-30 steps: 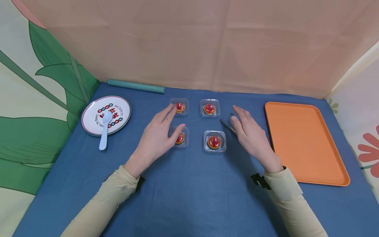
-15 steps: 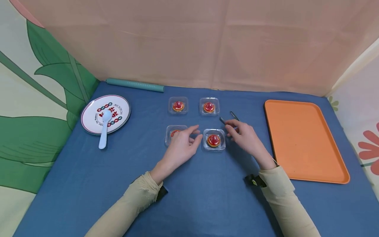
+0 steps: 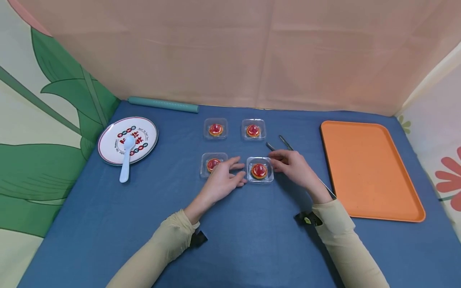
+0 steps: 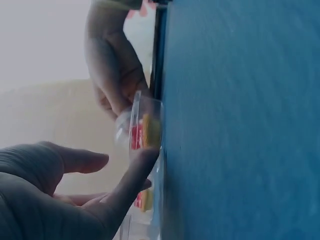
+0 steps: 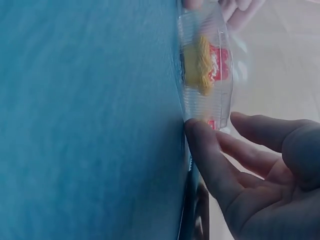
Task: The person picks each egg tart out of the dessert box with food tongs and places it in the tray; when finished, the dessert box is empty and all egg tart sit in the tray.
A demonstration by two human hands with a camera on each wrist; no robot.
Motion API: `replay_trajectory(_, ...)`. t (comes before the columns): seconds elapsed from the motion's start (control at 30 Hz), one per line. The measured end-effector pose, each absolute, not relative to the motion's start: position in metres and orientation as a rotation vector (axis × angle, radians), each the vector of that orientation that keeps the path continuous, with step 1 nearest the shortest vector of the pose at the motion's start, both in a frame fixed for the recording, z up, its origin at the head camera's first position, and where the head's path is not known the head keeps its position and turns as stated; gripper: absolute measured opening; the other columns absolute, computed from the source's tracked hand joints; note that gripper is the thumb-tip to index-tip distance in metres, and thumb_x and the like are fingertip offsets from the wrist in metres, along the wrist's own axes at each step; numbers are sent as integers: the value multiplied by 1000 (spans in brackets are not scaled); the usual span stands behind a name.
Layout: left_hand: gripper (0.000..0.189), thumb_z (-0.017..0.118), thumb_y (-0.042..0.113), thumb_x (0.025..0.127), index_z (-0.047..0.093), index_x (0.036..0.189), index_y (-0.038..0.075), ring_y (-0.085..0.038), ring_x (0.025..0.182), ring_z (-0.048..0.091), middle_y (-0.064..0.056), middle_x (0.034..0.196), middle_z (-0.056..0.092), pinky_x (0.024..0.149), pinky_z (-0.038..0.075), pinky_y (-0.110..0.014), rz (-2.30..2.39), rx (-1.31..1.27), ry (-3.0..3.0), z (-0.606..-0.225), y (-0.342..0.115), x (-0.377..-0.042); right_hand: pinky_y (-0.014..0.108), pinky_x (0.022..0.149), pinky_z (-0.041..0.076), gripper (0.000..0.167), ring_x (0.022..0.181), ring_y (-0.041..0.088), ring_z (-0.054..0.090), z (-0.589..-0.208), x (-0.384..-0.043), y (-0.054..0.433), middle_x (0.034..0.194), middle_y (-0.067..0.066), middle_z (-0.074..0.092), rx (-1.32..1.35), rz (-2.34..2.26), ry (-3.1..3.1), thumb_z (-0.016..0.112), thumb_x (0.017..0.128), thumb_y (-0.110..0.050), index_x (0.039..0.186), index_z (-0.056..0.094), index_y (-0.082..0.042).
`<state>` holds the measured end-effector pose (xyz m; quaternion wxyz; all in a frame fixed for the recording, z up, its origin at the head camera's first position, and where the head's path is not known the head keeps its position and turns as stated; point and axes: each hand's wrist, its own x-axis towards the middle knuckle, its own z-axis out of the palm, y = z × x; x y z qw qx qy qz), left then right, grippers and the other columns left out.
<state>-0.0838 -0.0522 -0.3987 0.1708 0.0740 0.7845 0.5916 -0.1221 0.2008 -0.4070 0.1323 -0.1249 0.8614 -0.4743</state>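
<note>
A small tart with a glossy red top [image 3: 259,171] sits in a clear plastic box [image 3: 259,181], at the near right of several such boxed tarts. My left hand [image 3: 219,183] is at the left side of this box, fingers loosely bent and thumb apart. In the left wrist view one fingertip [image 4: 149,156] appears to touch the box. On the other side, my right hand [image 3: 298,171] has its fingertips at the box's right edge. The right wrist view shows a finger [image 5: 197,131] against its lower corner, thumb near the rim. The box rests on the blue cloth.
Behind my right hand lie two slim dark metal tips [image 3: 285,142], perhaps tongs. An orange tray [image 3: 374,172] stands at the right. At the left is a white plate [image 3: 108,142] with a pale spoon [image 3: 126,162]; a teal roll [image 3: 163,104] lies along the back.
My left hand has moved right and nearer me, from over the left boxes to beside the near-right box. My right hand has come down and left to that box's right edge.
</note>
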Motion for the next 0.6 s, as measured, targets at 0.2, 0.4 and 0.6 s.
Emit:
replay_trajectory(0.2,56,66,-6,102,47,153,-13,-32,96,79,-28,140,65,81,68,-35,1695,244,2220,-403,-49,-86,44,96,63,35,107,36,75,-407,-123,199,127,28,71,-370,-1398,2494,67,107,-7,136,65,13)
replay_trajectory(0.4,56,66,-8,100,48,153,-13,-30,93,80,-29,143,63,78,68,-34,1693,240,2188,-407,-47,-89,42,96,64,32,108,36,74,-410,-124,200,123,27,73,-375,-1429,2483,67,107,-5,133,67,13)
replay_trajectory(0.6,59,65,-9,101,45,157,-10,-32,94,80,-28,148,59,80,67,-32,1723,208,2152,-409,-46,-91,33,95,63,30,107,34,73,-412,-127,201,121,25,74,-392,-1442,2469,66,107,-6,131,69,13)
